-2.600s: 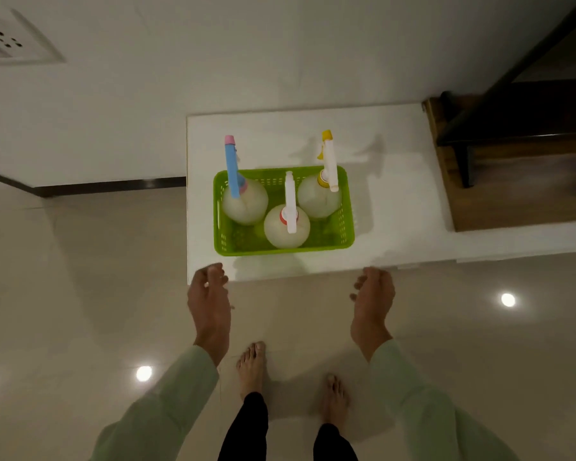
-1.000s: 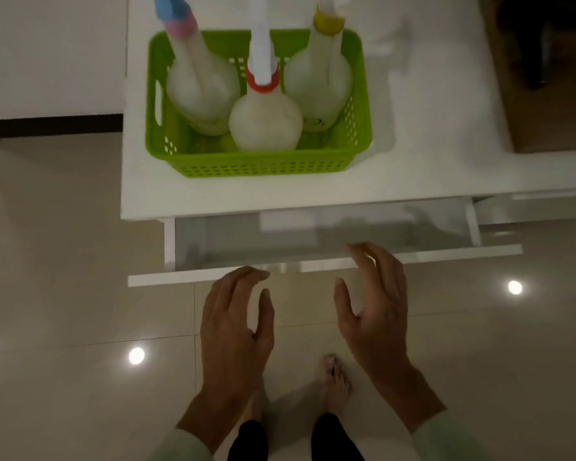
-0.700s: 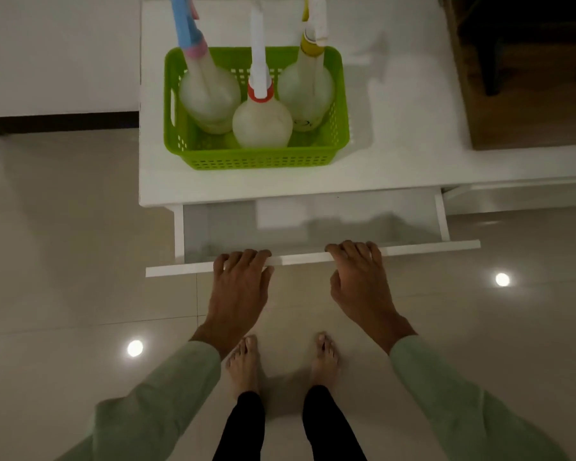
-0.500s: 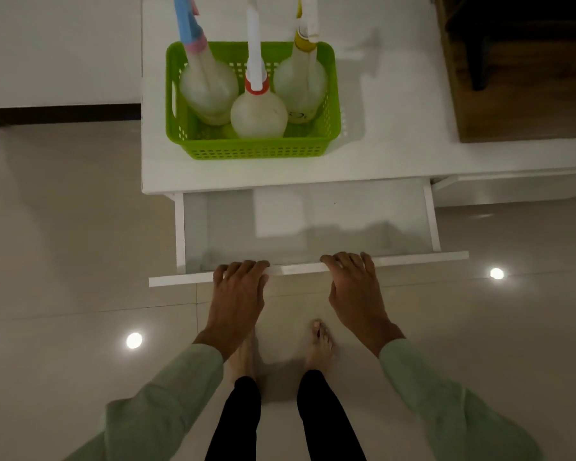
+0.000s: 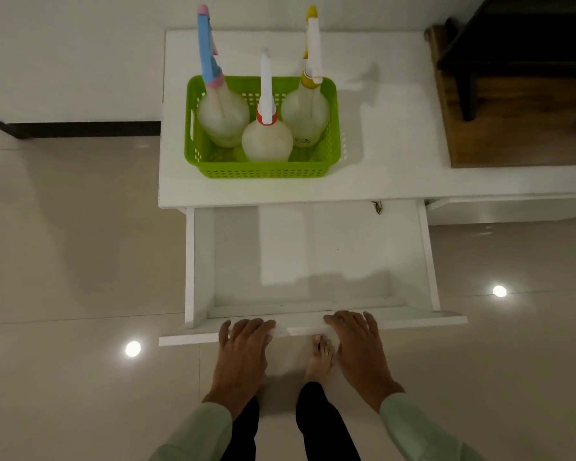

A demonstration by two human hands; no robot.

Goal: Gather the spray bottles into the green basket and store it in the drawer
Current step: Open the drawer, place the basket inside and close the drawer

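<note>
The green basket [image 5: 263,169] stands on the white cabinet top [image 5: 389,151]. Three spray bottles stand upright in it: a blue-headed one [image 5: 222,118] at the left, a white-and-red one [image 5: 266,141] in front, a yellow-headed one [image 5: 308,111] at the right. Below it the white drawer [image 5: 197,264] is pulled far out and its inside is bare. My left hand [image 5: 241,354] and my right hand [image 5: 358,347] both grip the top edge of the drawer front [image 5: 446,319], fingers curled over it.
A wooden stair step [image 5: 519,128] with a dark railing sits at the right of the cabinet. Glossy tiled floor [image 5: 74,261] surrounds the drawer, with my bare foot [image 5: 320,357] under its front. A small latch piece [image 5: 377,207] shows at the drawer's back right.
Both hands took hold of the drawer front and pulled it towards me; the drawer went from shut to nearly fully open. The basket and bottles stayed in place.
</note>
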